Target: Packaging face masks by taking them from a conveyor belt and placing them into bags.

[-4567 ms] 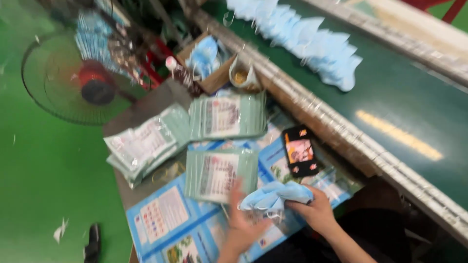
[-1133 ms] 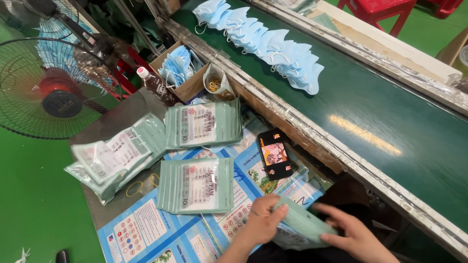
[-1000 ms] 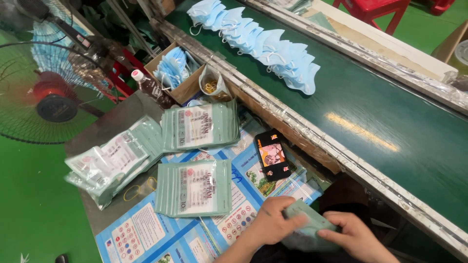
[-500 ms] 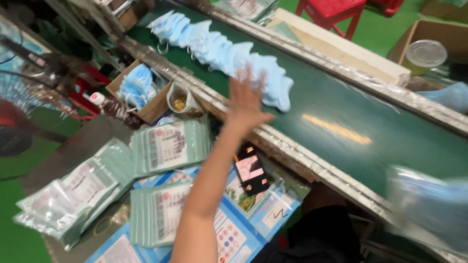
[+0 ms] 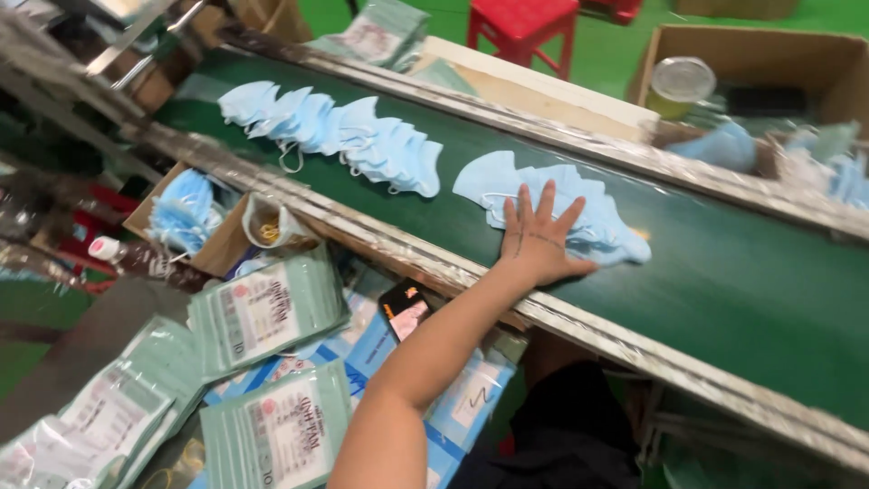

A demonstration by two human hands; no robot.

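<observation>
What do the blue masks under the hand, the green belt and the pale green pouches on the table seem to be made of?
Blue masks: probably thin nonwoven fabric; matte, soft and creased, with ear loops. The left hand lies flat on them.
Green belt: likely rubber or plastic sheet; smooth, with a slight sheen.
Pale green pouches: seemingly plastic film; glossy, with glare and wrinkles.

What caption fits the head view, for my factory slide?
Left hand spread flat on blue face masks on the green conveyor belt.
</observation>
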